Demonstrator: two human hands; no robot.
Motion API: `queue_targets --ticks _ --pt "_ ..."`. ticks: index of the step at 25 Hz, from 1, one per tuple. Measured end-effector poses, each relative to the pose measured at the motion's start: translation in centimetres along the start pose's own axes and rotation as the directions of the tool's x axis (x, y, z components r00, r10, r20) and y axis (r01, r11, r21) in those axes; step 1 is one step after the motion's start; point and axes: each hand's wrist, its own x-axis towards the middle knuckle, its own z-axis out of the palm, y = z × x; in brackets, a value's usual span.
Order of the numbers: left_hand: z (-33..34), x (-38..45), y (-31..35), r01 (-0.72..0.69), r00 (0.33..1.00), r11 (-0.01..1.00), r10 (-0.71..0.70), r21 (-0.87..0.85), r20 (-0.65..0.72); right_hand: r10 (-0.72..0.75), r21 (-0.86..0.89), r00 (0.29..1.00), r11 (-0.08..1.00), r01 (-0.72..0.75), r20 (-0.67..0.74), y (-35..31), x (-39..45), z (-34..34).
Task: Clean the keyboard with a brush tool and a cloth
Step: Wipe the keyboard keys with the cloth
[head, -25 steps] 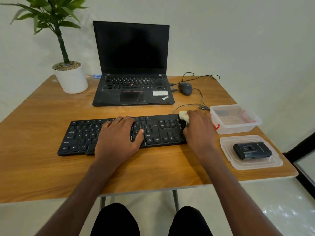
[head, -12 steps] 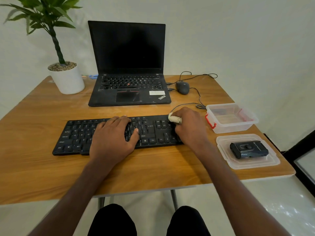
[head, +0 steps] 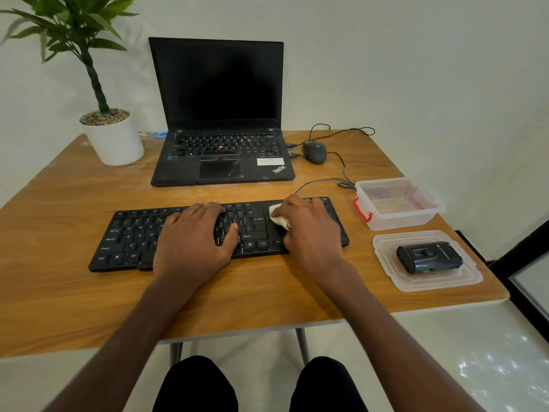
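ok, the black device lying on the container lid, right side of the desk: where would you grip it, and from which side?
Probably from above, pinching across its short width at mid-body. The black device lies flat on the lid, long axis roughly left-right, so its near and far long sides look exposed. The lid's low rim should not block fingers. The right hand, now holding the cloth on the keyboard, is the nearer one.

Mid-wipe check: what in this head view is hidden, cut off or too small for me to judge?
- cloth: mostly covered by the right hand; its size and how soiled it is stay unknown.
- keyboard: the keys under the left hand and the right hand are hidden.
- black device on the lid: markings too small to read.
- plant: leaves cut off by the top and left edges.
- clear box: contents indistinct.
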Motion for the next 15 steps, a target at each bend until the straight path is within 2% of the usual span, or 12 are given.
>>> queue_targets --ticks 2,5,8,12,15 --pt "0.0 0.0 0.0 0.002 1.000 1.000 -0.002 -0.008 -0.003 0.100 -0.033 0.995 0.994 -0.101 -0.021 1.3 0.3 -0.7" --pt "0.0 -0.1 0.0 -0.001 1.000 1.000 0.001 -0.008 -0.009 0.074 -0.027 0.996 0.997 -0.073 0.048 2.4 -0.4 -1.2" --pt "0.0 -0.1 0.0 -0.003 1.000 1.000 0.003 -0.012 -0.001 0.191 -0.048 0.980 0.980 -0.194 -0.046 3.4 -0.5 -2.1" --pt "0.0 -0.2 0.0 0.001 1.000 1.000 -0.001 -0.022 -0.015 0.114 -0.017 0.993 0.993 -0.114 0.003 3.0 -0.8 -1.1" --pt "0.0 -0.1 0.0 0.007 1.000 1.000 -0.007 -0.022 0.003 0.255 0.016 0.966 0.967 -0.254 -0.051 4.6 0.1 -1.9"
